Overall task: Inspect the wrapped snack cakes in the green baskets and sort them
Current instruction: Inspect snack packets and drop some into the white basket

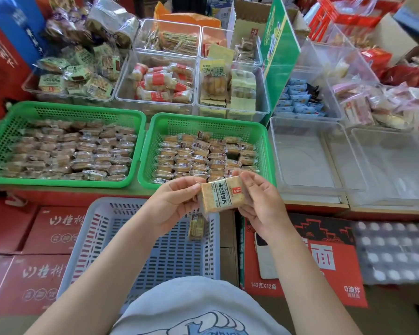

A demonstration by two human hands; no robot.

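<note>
Stacked red cartons (56, 228) and crowded bins of packaged snacks fill a shop's stockroom floor, where a person in a pale T-shirt checks goods by hand. Nearest the camera, a grey-blue slotted basket (102, 238) rests on the cartons with a single wrapped cake (196, 227) lying in it near its far wall. Just above it, the left hand (173, 205) and the right hand (259, 201) pinch one wrapped snack cake (221, 197) between thumbs and fingertips, one hand at each end, label up. The cake is a flat, pale golden square sealed in clear film, with a white strip of dark print and a small red mark. It looks light and fairly stiff but likely crumbly, and the film probably slick, so the crimped ends or side edges seem the safest places to hold it without pressing the middle. Beyond the hands, the right green basket (155, 126) holds rows of the same cakes with a few gaps, and the left green basket (15, 112) beside it is packed nearly full. To the right sit clear plastic tubs (286, 131), and farther back more tubs hold assorted wrapped snacks (165, 84) beside a green cardboard box (279, 44).
</note>
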